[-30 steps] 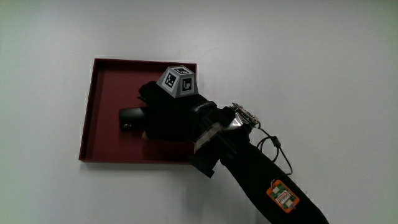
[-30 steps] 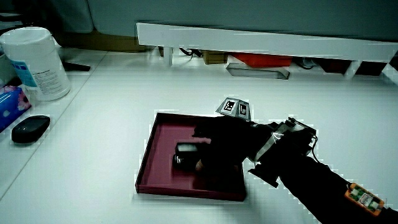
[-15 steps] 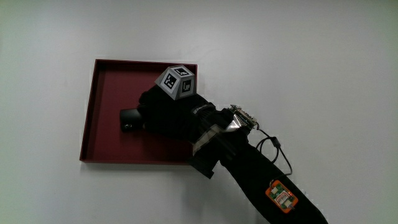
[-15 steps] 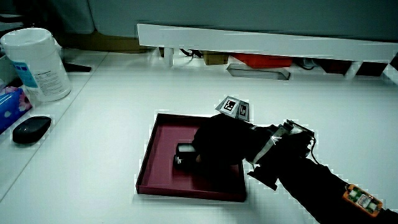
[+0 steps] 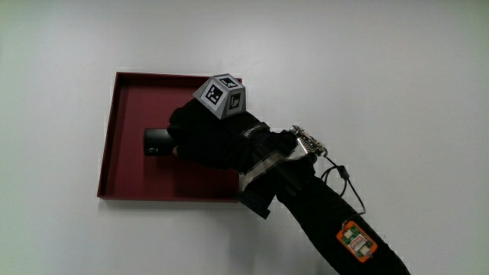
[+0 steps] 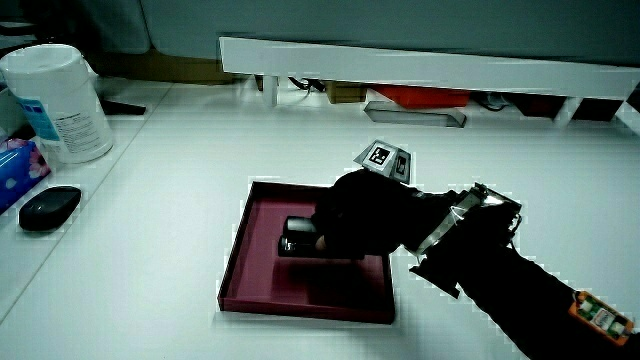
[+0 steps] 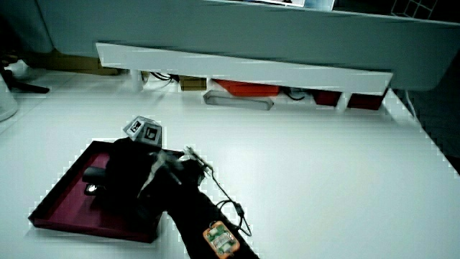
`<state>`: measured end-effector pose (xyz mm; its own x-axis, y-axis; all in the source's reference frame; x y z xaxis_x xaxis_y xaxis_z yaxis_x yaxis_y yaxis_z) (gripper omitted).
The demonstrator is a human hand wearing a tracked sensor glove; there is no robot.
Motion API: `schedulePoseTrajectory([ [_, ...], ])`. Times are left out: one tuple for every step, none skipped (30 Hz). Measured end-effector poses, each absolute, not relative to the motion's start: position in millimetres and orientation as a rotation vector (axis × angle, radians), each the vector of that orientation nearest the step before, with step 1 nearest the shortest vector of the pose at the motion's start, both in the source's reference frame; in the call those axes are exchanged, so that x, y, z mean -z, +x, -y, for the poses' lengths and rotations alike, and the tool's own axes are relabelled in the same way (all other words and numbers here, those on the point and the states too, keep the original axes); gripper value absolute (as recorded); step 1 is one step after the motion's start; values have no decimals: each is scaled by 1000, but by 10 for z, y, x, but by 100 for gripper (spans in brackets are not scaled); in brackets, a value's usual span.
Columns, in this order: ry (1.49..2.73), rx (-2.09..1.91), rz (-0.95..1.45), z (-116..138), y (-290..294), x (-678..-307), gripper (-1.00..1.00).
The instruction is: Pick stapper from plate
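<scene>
A black stapler [image 5: 157, 141] is in the dark red tray [image 5: 114, 130], which serves as the plate. Only one end of it shows past the glove. The hand [image 5: 206, 137] is over the middle of the tray with its fingers curled around the stapler. In both side views the stapler [image 6: 293, 235] [image 7: 93, 175] pokes out of the hand [image 6: 355, 220] [image 7: 126, 176], with a shadow on the tray floor [image 6: 260, 220] [image 7: 65, 198] beneath it. It looks slightly raised. The patterned cube [image 5: 223, 95] sits on the back of the hand.
A white canister [image 6: 60, 100], a black mouse [image 6: 48, 207] and a blue pack [image 6: 12, 170] stand at the table's edge, apart from the tray. A low white partition [image 6: 420, 65] [image 7: 244, 68] runs along the table, farther from the person than the tray.
The fingers have closed around the stapler. Hand and stapler have shifted a little farther from the person and seem slightly higher over the tray floor.
</scene>
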<state>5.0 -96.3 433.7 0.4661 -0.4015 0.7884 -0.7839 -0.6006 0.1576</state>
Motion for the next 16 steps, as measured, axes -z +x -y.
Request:
schedulePoseTrajectory([
  [2179, -1039, 989, 972, 87, -4301, 100],
  [2162, -1043, 958, 968, 130, -4236, 100],
  [2187, -977, 854, 931, 191, -4029, 100],
  [2200, -988, 891, 943, 231, -4018, 100],
  [2200, -1007, 894, 945, 274, -3984, 100],
  [2194, -1013, 857, 940, 326, -3945, 100],
  [2225, -1014, 909, 951, 374, -3925, 100],
  [2221, -1004, 872, 943, 424, -3875, 100],
  [2229, -995, 845, 936, 471, -3829, 100],
  [2260, -964, 844, 934, 509, -3783, 100],
  [2274, -962, 851, 940, 546, -3774, 100],
  [2270, -995, 874, 953, 586, -3797, 100],
  [2274, -1037, 930, 974, 634, -3833, 100],
  [2299, -1031, 924, 987, 689, -3834, 100],
  [2219, -1073, 756, 970, 748, -3810, 100],
  [2311, -1095, 1023, 1023, 798, -3857, 100],
])
